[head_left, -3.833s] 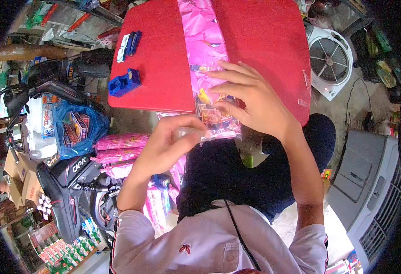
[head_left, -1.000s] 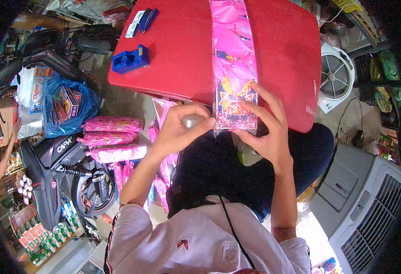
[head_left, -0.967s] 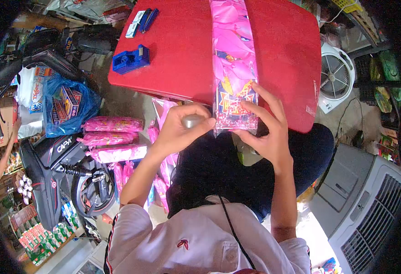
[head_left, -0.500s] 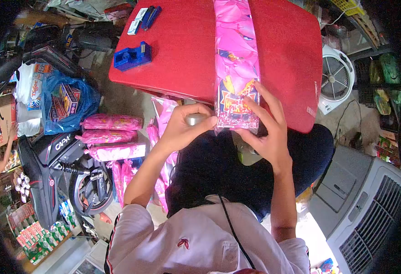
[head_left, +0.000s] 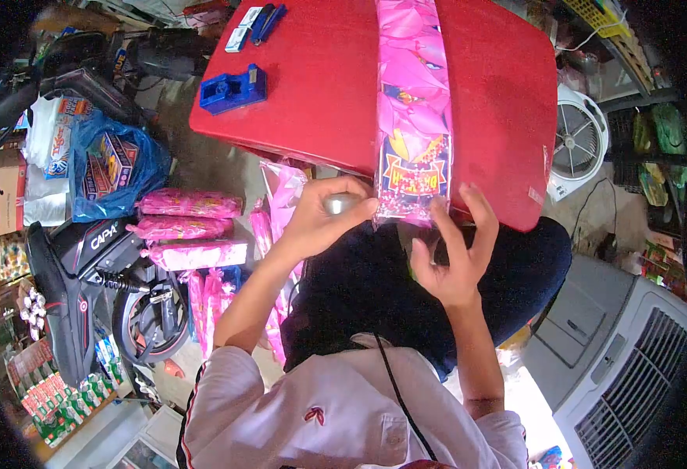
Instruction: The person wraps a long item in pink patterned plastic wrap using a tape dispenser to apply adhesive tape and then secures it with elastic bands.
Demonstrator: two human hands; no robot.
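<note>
Cluttered room, head view only: red table point(head_left: 312, 102) at top centre, white fan point(head_left: 576, 141) on the floor to its right, grey air cooler point(head_left: 570, 313) lower right. Left side: black motorbike seat point(head_left: 70, 305), blue plastic bag point(head_left: 152, 168) with printed boxes in it, pink packets point(head_left: 191, 205) lying in a row, more pink ones below them.

On table, left part: blue tape dispenser point(head_left: 234, 90), blue stapler point(head_left: 268, 23) farther back, small white boxes point(head_left: 242, 30) just beside it.

Long pink pack point(head_left: 414, 70) in clear wrap runs lengthwise down the table right of centre, far end cut off by the frame. Near end, with a dark blue and orange printed label, sticks out past the table's near edge, above the person's dark trousers point(head_left: 351, 289).

Left hand point(head_left: 316, 223): fingers curled round, round silver object point(head_left: 339, 203) held in the curl; thumb and index tips at the pack's lower left corner, can't tell if they pinch the wrap.

Right hand point(head_left: 459, 266): fingers spread, wide gap between thumb and index, nothing gripped. Index tip by the pack's lower right corner; contact unclear. Thumb apart from pack, below its end.
</note>
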